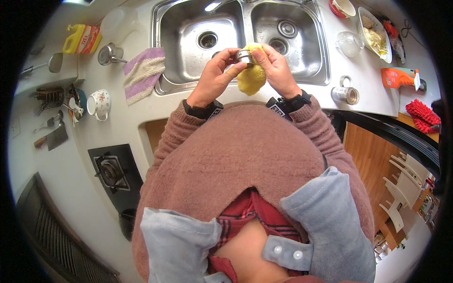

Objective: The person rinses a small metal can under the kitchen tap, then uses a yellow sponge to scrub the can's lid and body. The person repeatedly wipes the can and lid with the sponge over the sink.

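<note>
In front of the sink's near rim, my left hand (217, 75) grips a small round stainless-steel piece (244, 57), perhaps a lid or strainer, between thumb and fingers. My right hand (277, 70) pinches a yellow fluffy cloth (252, 79) against the right side of that piece. Part of the cloth hangs below both hands. Behind them is a stainless-steel double-bowl sink (247, 24), with a drain visible in each bowl. A purple and cream striped cloth (144, 75) lies over the sink's left edge.
Left on the counter are a small metal pot (110, 54), a floral mug (99, 105) and a yellow detergent jug (82, 39). Right stand a glass jar (345, 95), a glass pitcher (349, 44), a food dish (376, 37) and an orange spray bottle (398, 78). A gas hob (134, 169) lies lower left.
</note>
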A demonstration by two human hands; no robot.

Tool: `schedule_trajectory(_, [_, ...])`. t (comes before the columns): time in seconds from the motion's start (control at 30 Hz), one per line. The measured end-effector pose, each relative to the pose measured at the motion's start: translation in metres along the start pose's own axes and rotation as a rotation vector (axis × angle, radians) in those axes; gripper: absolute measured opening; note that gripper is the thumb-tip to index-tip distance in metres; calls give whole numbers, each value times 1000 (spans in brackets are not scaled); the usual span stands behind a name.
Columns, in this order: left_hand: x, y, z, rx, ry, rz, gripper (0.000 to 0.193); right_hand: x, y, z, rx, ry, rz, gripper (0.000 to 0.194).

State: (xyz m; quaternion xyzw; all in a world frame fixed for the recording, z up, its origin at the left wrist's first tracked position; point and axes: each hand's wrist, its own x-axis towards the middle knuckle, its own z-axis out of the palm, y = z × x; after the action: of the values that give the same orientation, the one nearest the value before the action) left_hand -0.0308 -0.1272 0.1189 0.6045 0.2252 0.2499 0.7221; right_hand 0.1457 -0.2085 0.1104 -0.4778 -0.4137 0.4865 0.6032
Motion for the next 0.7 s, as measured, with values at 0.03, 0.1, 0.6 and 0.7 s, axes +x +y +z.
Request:
schedule_trajectory(0.03, [-1,0,-1,41,4,28,37,0,0,2,27,12,9,31])
schedule_trajectory(0.1, [-4,-2,0,99,20,81,43,-1,0,7,54,32,23,31])
schedule_trajectory(0.6, [-48,23,-52,111,93,8,37,0,-6,70,59,155,71,36])
schedule_trajectory(0.7, [-57,31,-63,111,124,27,35,2,-10,84,-98,82,-30,35])
